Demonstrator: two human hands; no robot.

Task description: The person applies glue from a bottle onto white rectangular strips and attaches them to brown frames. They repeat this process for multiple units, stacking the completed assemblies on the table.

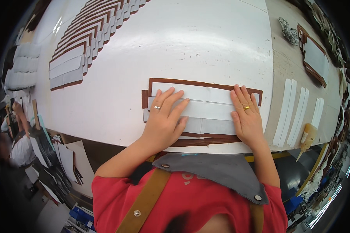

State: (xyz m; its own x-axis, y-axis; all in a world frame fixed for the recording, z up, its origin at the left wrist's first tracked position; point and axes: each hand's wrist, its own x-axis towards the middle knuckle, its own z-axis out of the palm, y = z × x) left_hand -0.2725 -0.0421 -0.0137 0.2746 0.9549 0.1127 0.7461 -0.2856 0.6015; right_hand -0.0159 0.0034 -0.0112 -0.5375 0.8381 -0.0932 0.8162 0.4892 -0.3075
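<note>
Both hands are flat on a stack of brown leather-looking pieces (206, 140) with white strips (206, 110) laid over them, sitting near the front edge of the white desk (190, 42). The left hand (165, 120) is spread open, palm down, fingers fanned across the left end of the strips, with a silver ring on 1 finger. The right hand (247, 116) is also open and pressing flat on the right end, with a gold ring on it. Neither hand is gripping anything, they're just pushing down on the white strips.

The strips run side to side in about 3 rows, and the brown edges peek out around them on the top, left and bottom.

Further back on the left there's a long fanned-out row of similar brown and white pieces (87, 37) overlapping each other, running diagonally toward the far edge. To the right, past the white surface, a few pairs of loose white strips (289, 110) lie on a tan board, well apart from the hands. A small squeeze bottle (306, 136) with a pointed nozzle sits just beyond them near the front. Another brown-framed pile (313, 58) is up at the far right.

The person wears a red shirt and a grey apron with tan straps.
</note>
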